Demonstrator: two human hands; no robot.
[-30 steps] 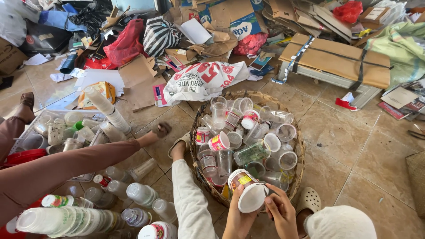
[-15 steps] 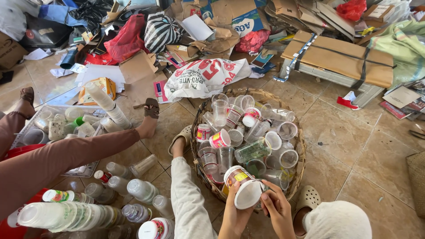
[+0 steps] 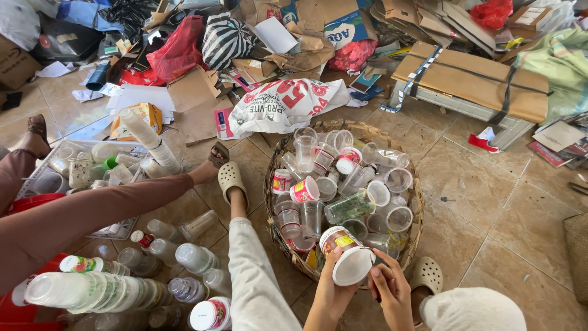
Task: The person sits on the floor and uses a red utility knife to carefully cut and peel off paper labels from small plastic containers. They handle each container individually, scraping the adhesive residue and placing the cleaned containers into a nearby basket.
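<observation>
Beige floor tiles [image 3: 502, 202] are strewn with flattened cardboard [image 3: 471, 76], a printed white sack [image 3: 285, 104] and loose plastic bottles [image 3: 193, 257]. Low in the view, the left hand [image 3: 331, 291] holds a plastic cup [image 3: 346, 254] with a red and yellow label, fingers clamped round its side, just over the near rim of a round wicker basket [image 3: 272, 202] full of clear cups. The right hand [image 3: 392, 293] touches the cup's white end, fingers curled against it. A stack of nested cups [image 3: 92, 291] lies at far left.
</observation>
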